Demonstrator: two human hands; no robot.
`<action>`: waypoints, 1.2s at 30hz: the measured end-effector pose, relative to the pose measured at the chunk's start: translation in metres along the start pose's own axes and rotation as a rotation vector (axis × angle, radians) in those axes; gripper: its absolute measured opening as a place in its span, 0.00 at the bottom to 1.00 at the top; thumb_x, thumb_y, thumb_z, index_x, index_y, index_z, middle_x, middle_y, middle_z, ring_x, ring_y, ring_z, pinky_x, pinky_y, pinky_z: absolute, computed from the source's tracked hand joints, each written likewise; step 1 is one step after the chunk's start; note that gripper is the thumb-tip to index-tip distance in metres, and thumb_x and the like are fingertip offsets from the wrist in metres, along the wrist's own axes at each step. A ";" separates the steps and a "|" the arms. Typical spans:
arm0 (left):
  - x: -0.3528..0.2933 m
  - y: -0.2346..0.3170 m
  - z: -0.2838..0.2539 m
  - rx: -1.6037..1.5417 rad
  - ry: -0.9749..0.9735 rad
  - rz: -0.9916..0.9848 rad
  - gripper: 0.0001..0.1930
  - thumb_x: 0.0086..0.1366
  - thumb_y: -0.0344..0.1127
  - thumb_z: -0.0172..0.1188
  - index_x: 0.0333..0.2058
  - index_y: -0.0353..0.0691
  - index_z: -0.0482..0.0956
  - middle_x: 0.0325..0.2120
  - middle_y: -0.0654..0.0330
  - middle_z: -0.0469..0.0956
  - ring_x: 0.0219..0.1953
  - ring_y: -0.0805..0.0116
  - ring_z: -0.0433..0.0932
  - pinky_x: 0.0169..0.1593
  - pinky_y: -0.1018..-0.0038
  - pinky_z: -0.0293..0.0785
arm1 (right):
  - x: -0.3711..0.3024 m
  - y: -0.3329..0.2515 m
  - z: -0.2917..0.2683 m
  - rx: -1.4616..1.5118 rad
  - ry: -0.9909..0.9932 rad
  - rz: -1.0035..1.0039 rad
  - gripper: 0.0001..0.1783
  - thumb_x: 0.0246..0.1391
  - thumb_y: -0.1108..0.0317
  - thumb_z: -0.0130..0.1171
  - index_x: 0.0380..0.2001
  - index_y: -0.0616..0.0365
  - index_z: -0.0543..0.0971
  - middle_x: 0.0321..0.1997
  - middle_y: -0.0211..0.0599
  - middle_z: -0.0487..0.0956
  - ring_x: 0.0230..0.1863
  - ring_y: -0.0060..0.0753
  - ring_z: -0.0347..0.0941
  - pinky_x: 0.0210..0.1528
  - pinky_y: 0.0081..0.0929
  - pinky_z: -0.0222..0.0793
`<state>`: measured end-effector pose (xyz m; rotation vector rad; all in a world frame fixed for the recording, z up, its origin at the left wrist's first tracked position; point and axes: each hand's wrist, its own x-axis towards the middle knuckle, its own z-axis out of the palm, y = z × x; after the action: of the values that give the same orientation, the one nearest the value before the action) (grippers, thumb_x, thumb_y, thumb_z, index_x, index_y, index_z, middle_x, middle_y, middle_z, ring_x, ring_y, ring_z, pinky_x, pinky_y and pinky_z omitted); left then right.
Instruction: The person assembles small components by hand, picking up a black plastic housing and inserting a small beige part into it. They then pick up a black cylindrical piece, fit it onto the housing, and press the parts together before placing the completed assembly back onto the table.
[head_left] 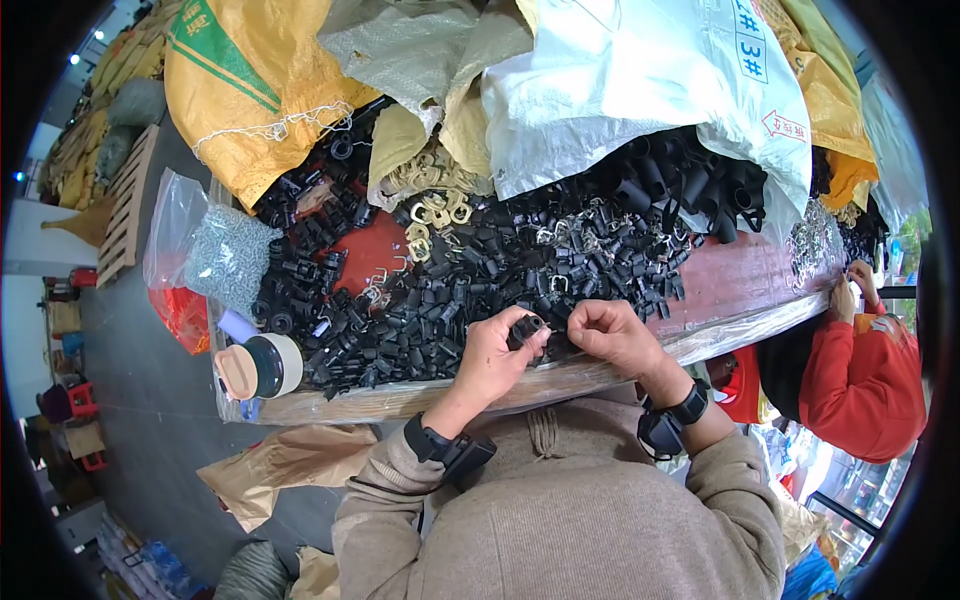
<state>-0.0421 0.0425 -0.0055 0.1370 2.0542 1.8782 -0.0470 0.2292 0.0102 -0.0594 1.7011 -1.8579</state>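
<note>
My left hand (488,360) is closed around a small black plastic fitting (528,327) with a round opening, just over the near edge of the table. Close to its right side, my right hand (618,338) has thumb and forefinger pinched together. Whatever lies between those fingertips, if anything, is too small to make out. Beyond both hands spreads a heap of small black plastic parts (430,318). Bent metal clips (376,290) are scattered among them, and cream-coloured ring-shaped pieces (437,210) spill from a sack behind.
Larger black tubes (655,175) come out of a white sack (650,95) at the back; a yellow sack (235,110) stands left. A clear bag of small metal pieces (232,262) and a lidded cup (280,366) occupy the left corner. At the right, another person in red (865,385) works.
</note>
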 end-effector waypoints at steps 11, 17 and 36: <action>-0.003 0.006 0.004 0.013 -0.003 0.025 0.05 0.50 0.27 0.57 0.28 0.35 0.73 0.18 0.59 0.75 0.20 0.75 0.74 0.26 0.79 0.69 | 0.000 -0.005 0.011 -0.485 0.108 -0.341 0.05 0.46 0.73 0.54 0.22 0.63 0.70 0.20 0.24 0.66 0.21 0.13 0.59 0.22 0.14 0.55; -0.005 0.004 -0.002 0.107 -0.006 0.003 0.05 0.55 0.28 0.55 0.31 0.35 0.74 0.18 0.64 0.75 0.22 0.80 0.73 0.27 0.84 0.69 | -0.005 -0.007 0.007 -0.538 0.203 -0.380 0.04 0.43 0.74 0.53 0.21 0.63 0.71 0.19 0.29 0.66 0.20 0.17 0.60 0.20 0.15 0.55; -0.015 0.016 -0.004 -1.017 -0.305 -0.344 0.21 0.59 0.34 0.49 0.50 0.33 0.59 0.32 0.61 0.70 0.32 0.73 0.71 0.33 0.78 0.70 | -0.017 -0.021 0.025 -0.396 0.207 -0.391 0.02 0.40 0.75 0.55 0.21 0.61 0.73 0.18 0.28 0.67 0.19 0.19 0.61 0.20 0.16 0.56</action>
<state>-0.0324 0.0358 0.0134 -0.1702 0.7070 2.2330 -0.0310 0.2145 0.0400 -0.3969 2.3182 -1.8082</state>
